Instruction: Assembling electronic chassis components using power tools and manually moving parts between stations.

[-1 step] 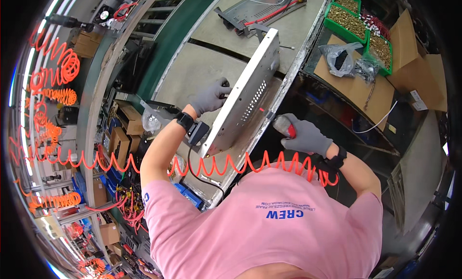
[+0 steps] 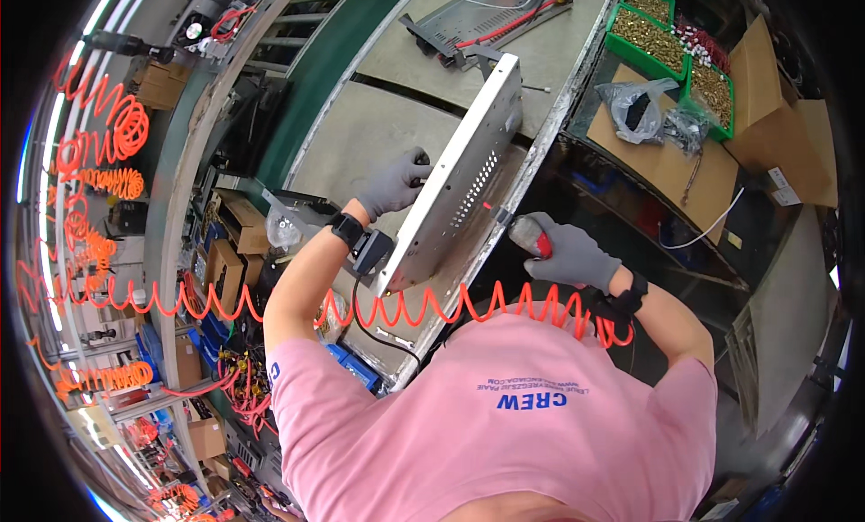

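Left hand (image 2: pixel 396 183) curls at the white metal panel (image 2: pixel 458 187), grip impossible to tell; panel stands near the workbench (image 2: pixel 360 126)'s right edge; right hand (image 2: pixel 577 254) closes around a red-and-grey tool (image 2: pixel 528 236)

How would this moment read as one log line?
left fingers: at metal case, grip unclear; right fingers: around red-and-grey tool; case: standing on bench

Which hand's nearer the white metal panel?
Left. The left hand is close up at the white metal panel, on its left side; the right hand is apart from it, off to its right.
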